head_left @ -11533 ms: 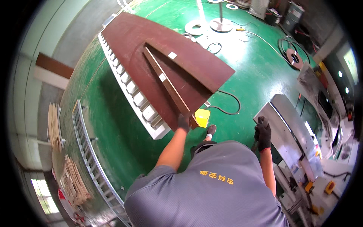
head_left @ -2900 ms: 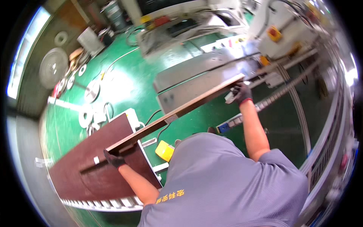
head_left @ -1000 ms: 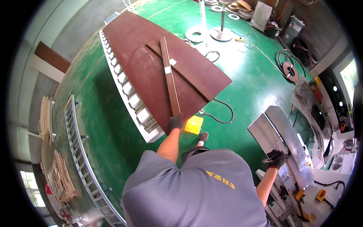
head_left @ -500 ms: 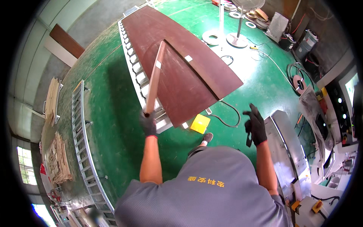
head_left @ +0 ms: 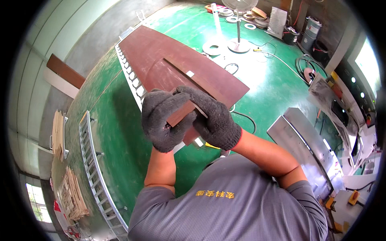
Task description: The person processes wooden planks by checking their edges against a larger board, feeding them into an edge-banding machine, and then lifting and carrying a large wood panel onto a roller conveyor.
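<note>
Brown strip (head_left: 181, 114) sits between left hand (head_left: 161, 118) and right hand (head_left: 215, 120); both grip it.

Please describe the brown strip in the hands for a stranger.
Find the big brown board. Before it, the gloved left hand and right hand grip the brown strip. It alone is held; the other strip lies on the board.

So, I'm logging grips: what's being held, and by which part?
The brown strip, by its near end, in the left hand and right hand.
</note>
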Available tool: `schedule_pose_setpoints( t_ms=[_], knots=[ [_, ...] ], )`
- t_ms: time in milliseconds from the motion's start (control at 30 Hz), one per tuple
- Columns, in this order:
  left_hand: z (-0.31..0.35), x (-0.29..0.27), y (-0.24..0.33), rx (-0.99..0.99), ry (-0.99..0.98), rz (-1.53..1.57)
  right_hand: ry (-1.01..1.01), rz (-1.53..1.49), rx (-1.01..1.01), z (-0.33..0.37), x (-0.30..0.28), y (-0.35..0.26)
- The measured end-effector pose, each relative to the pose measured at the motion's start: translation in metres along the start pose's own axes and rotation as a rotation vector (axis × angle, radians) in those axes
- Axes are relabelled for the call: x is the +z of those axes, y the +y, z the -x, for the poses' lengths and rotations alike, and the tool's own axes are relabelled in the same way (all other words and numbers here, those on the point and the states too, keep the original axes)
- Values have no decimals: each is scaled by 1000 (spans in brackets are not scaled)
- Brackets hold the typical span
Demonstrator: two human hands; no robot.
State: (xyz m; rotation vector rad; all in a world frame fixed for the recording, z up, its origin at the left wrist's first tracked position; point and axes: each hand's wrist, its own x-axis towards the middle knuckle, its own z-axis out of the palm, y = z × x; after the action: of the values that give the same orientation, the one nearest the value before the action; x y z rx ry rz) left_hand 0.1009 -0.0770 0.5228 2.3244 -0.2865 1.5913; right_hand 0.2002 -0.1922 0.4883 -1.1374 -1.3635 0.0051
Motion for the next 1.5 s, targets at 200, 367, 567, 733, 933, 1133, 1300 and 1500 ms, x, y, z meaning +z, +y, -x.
schedule_pose_setpoints(
  t_ms=[200, 367, 567, 733, 933, 1133, 1300, 1500],
  knots=[
    [2, 22, 4, 53, -69, 7, 67, 30, -2, 16, -11, 9],
    [-3, 34, 6, 88, -90, 4, 89, 19, 127, 17, -20, 2],
    [5, 51, 9, 93, -146, -5, 108, 74, 252, 23, -33, 1],
    [15, 75, 8, 110, -289, 148, 213, 72, 400, 35, -52, -6],
    [142, 131, -45, -1003, 328, 207, 322, -134, 683, 148, -114, 6],
    [279, 191, -133, -1670, 634, 1471, 763, -891, 406, 269, -144, -27],
    [321, 186, -232, -1693, 341, 1418, 1407, -772, 105, 397, -197, -56],
    [333, 169, -370, -1444, 213, 1091, 1895, -407, 45, 407, -243, -46]
  ],
)
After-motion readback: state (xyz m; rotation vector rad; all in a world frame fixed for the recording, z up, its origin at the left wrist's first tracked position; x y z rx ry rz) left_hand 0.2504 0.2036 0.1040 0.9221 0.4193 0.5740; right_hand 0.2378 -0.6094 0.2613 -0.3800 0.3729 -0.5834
